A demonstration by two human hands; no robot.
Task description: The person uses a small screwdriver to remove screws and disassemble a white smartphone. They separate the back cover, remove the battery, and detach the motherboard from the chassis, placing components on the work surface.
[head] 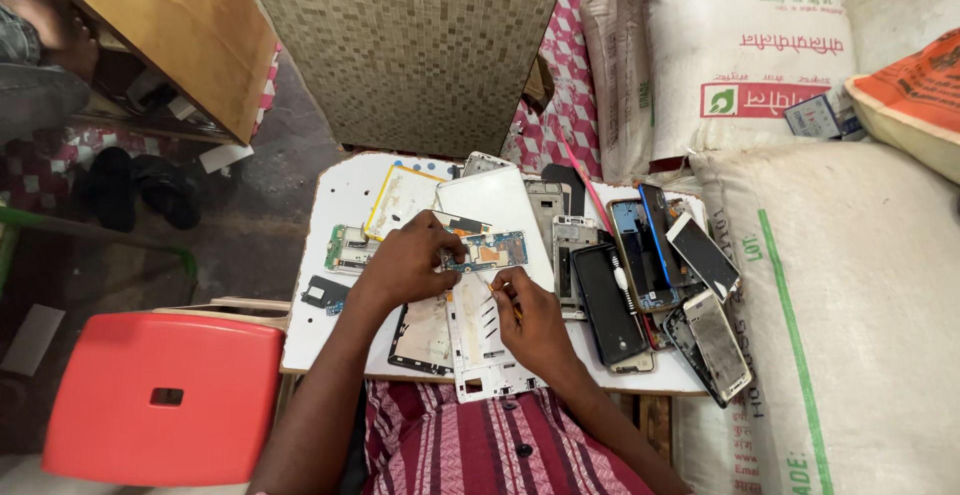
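Note:
My left hand pinches the left end of a blue-green phone circuit board over a small white table. My right hand is closed on a thin screwdriver whose tip points at the board's lower edge. Under both hands lies a white phone frame with small screws on it. A dark phone panel rests beside it to the left.
Several dismantled phones and screens pile up at the table's right. Loose boards lie at its left. A red stool stands to the left, large white sacks to the right, a tiled cabinet behind.

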